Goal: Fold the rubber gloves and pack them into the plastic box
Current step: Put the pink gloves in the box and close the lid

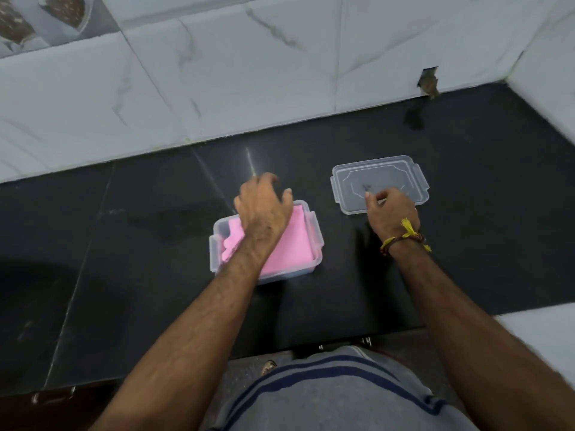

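- Nearest the camera, a grey shirt with dark blue stripes point(336, 396) is seen, with both bare forearms reaching out over the black counter point(140, 244).
- The folded pink rubber gloves point(286, 244) are already laid inside the clear plastic box point(217, 244), filling most of it.
- The left hand point(264, 206) is held above the box's far end, fingers loosely curled, with nothing grasped; whether the gloves are touched cannot be told.
- The right hand point(389, 213), with a yellow thread band point(404, 236) at the wrist, is placed on the near edge of the clear lid point(379, 181), which lies flat just beside the box; its grip appears to be pinching the lid, though the fingers are blurred.
- Folding and packing are judged done; closing is in hand.
- Next, the lid must be lifted, aligned over the box rim, and its side clips pressed down.
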